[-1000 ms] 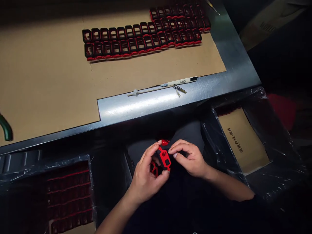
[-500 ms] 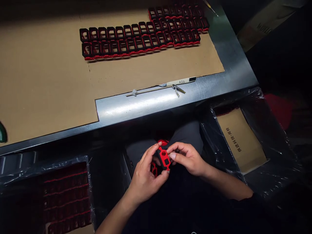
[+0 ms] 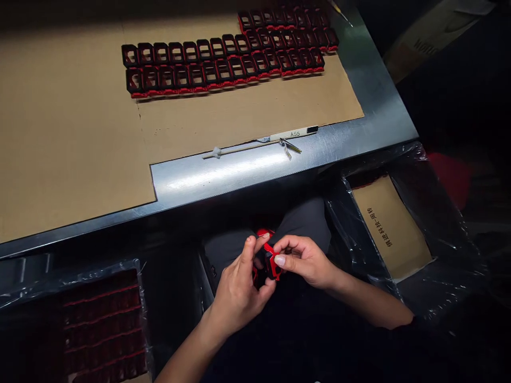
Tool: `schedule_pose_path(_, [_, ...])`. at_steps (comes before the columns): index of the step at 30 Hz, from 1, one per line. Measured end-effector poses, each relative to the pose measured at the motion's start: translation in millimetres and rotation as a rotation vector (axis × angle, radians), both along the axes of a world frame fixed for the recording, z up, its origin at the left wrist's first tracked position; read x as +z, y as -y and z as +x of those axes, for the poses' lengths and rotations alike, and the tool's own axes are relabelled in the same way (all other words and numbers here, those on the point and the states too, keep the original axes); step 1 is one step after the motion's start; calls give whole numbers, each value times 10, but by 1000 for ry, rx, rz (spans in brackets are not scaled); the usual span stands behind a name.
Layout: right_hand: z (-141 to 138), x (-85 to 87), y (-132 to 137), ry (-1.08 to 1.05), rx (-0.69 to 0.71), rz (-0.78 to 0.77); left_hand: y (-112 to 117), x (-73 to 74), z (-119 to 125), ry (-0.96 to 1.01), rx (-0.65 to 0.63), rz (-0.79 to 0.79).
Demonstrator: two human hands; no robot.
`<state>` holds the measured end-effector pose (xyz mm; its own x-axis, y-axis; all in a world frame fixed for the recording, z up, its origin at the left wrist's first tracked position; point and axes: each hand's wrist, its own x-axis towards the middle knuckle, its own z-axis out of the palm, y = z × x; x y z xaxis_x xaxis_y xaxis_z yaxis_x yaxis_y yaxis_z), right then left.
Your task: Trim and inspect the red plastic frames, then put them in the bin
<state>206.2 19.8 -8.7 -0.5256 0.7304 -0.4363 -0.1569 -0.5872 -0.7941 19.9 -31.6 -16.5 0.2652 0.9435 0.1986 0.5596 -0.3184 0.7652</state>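
Over my lap, both hands work on a red and black plastic frame, and my fingers hide much of it. My left hand grips it from the lower left, with a further red part showing above the fingers. My right hand pinches the frame's right side between thumb and fingertips. The frame's exact shape is hard to make out in the dim light.
Double rows of black and red frames lie on a cardboard sheet atop a steel table. A pen-like tool labelled A55 lies at its edge. Plastic-lined bins flank my knees.
The view has drifted, so the table appears shifted left and up. The frame has turned in my fingers and is more hidden, and the green handle at the left edge has left the view.
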Motion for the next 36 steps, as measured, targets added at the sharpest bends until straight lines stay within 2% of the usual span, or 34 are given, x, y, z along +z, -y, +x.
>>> schedule_pose_path(3, [8,-22,-13,-48,5,-33,-12,6,-14,39,-26,19])
schedule_pose_path(6, [10,-88,-18,-164,7,-168,-5,27,-16,127,-28,10])
schedule_pose_path(11, [-32,-241,14,-385,11,-421,35,65,21,335,15,-133])
schedule_pose_path(15, [-53,-320,51,-461,11,-502,53,81,39,413,55,-200])
schedule_pose_path(18, [-31,-330,60,-467,21,-475,45,90,22,283,58,-131])
schedule_pose_path(23, [31,-288,59,-378,42,-305,12,71,-32,87,-21,69])
schedule_pose_path(26, [51,-265,61,-308,53,-248,-5,53,-49,59,-37,126])
schedule_pose_path(32, [61,-207,73,-194,41,-131,-15,17,-61,86,-52,141])
schedule_pose_path(36, [79,-173,70,-157,65,-106,-27,-2,-66,98,-65,165])
